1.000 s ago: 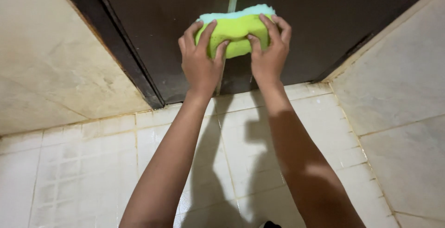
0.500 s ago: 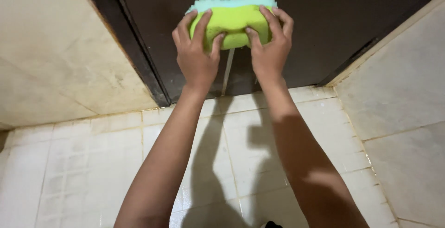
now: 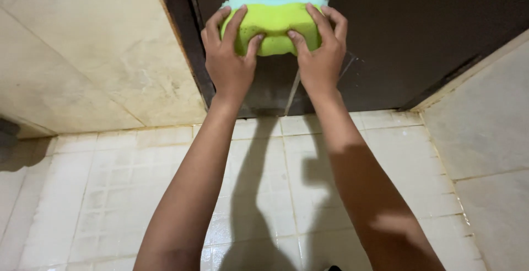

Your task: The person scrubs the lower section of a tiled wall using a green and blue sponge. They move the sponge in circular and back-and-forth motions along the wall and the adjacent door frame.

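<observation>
Both hands are gripping a green sponge (image 3: 274, 24) at the top centre of the frame: the left hand (image 3: 227, 61) and right hand (image 3: 320, 56) are curling around its ends, pressing it against a dark door (image 3: 419, 34). Pale wall tiles (image 3: 93, 56) are filling the upper left, floor tiles (image 3: 99, 194) the bottom.

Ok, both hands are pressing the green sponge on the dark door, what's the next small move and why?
Probably slide the sponge down the dark door. The left hand and right hand hold it high on the panel, and the stretch below, down to the tiled floor, has streaks near the bottom edge.
</observation>
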